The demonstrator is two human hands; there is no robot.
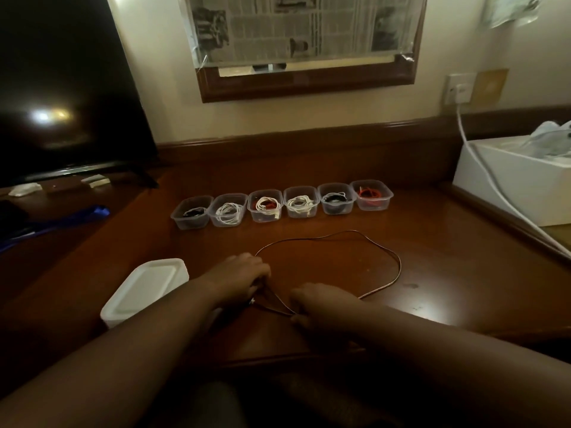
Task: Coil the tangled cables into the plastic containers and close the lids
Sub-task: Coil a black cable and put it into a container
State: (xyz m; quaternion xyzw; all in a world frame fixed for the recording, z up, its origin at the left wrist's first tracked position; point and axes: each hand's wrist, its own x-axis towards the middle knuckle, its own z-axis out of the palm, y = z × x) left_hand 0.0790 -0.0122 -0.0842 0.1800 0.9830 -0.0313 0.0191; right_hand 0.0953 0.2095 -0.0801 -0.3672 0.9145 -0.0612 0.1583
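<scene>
A dark television screen (61,88) stands at the far left, with a blue item (61,220) lying on the lower surface below it. On the brown wooden desk (432,257), near the front left, sits a stack of white lids (145,290), just beside the person's left forearm. The left hand (239,278) rests on the desk with its fingers curled down around one end of a thin brownish cable (392,251); the grip looks closed on it. From there the cable runs in short strands to the right hand (318,304), whose fingers pinch it close to the desk, also closed on it. Beyond the right hand the cable sweeps out in a wide open loop across the desk, curving back toward the left hand.

Behind the loop, well apart from the hands, a row of six clear plastic containers (279,206) stands side by side, all without lids. From left to right they hold a dark cable, a white cable, a white and red tangle, a white cable, a dark cable and a red cable. Above them a framed mirror (306,47) hangs on the wall, mostly covered with newspaper. At the far right a white box (509,186) sits on the desk, and a white cord (482,168) runs from a wall socket (458,89) down across it.
</scene>
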